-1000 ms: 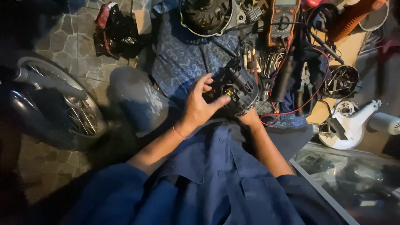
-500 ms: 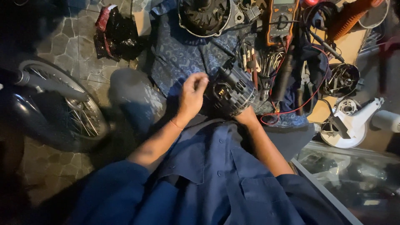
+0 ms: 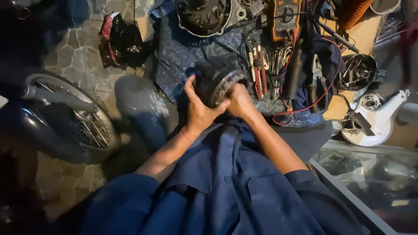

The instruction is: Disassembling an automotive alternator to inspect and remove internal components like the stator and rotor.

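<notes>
A round dark motor part (image 3: 217,80) with a metal-ribbed ring is gripped between both my hands, just above my lap and over a blue patterned cloth (image 3: 174,56). My left hand (image 3: 198,109) wraps its left side, fingers spread up the casing. My right hand (image 3: 239,102) presses on its right side from below. The part is turned on its side, with the ribbed ring facing right and down.
Pliers and small tools (image 3: 263,69) lie on the cloth beside a multimeter (image 3: 285,17) with red leads. Another round motor housing (image 3: 202,15) sits at the top. A motorcycle wheel (image 3: 82,122) stands on the left, a white fan casing (image 3: 374,117) on the right.
The motor part has been rotated in my hands: its open face pointed up before, now it lies on its side. My left hand shifted from its top to its left flank.
</notes>
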